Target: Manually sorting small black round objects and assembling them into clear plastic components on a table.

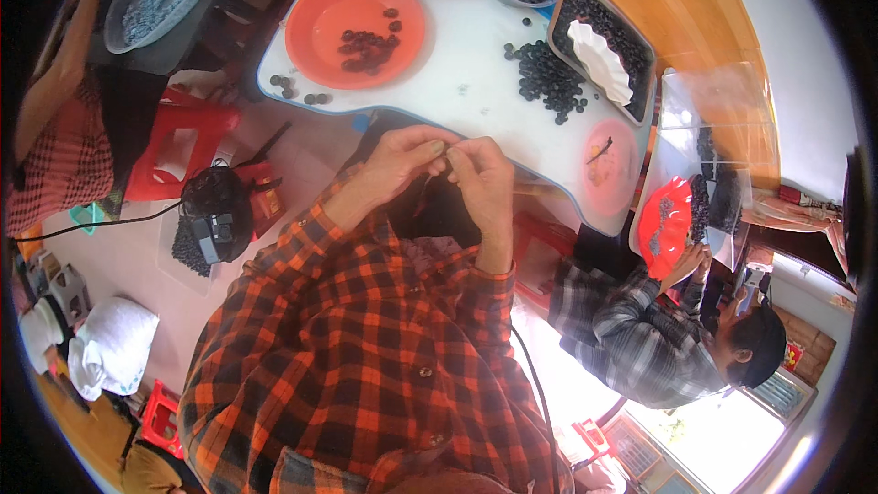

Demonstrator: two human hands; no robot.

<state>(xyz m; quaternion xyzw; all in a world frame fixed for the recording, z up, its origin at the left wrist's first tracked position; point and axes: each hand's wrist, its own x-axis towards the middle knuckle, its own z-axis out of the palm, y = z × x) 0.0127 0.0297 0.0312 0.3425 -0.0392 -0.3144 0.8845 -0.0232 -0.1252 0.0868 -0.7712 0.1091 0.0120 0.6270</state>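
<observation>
My left hand (402,163) and my right hand (482,176) meet in front of my chest, just off the table's near edge. Thumbs and fingertips of both are pinched together around a small dark piece (446,150), mostly hidden by the fingers; its kind cannot be made out. Beyond them on the white table (457,46) stands an orange-red basin (306,14) with dark round pieces (370,53) inside. To the right of it lies a loose pile of black round pieces (549,80). A few greyish pieces (285,87) sit near the table's left edge.
A tray (647,82) of black pieces holds a white scalloped dish (599,59). Near the right corner is a pink plate (611,178) with a dark thin item. A co-worker (658,338) sits at right by a red dish (666,220). Red stools (178,146) stand left.
</observation>
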